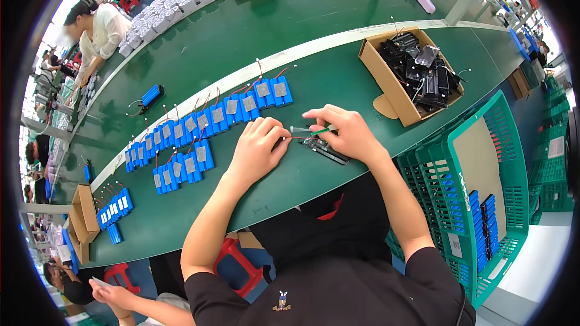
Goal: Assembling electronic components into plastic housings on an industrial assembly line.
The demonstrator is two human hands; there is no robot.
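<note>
My left hand [258, 148] pinches thin red wires that lead to a small dark circuit board [325, 148] lying on the green table [241, 36]. My right hand [345, 133] rests over that board and grips a slim green-handled tool [311, 130] with a pale tip pointing left toward the wires. Rows of blue battery packs [214, 118] with grey pads and red leads lie just left of my hands.
A cardboard box [386, 78] of dark boards and wires stands at the right. Green plastic crates [483, 193] hold more blue packs beside me. Further blue packs [113, 208] and small boxes [83, 214] lie at the left. Other people work along the table's far side and lower left.
</note>
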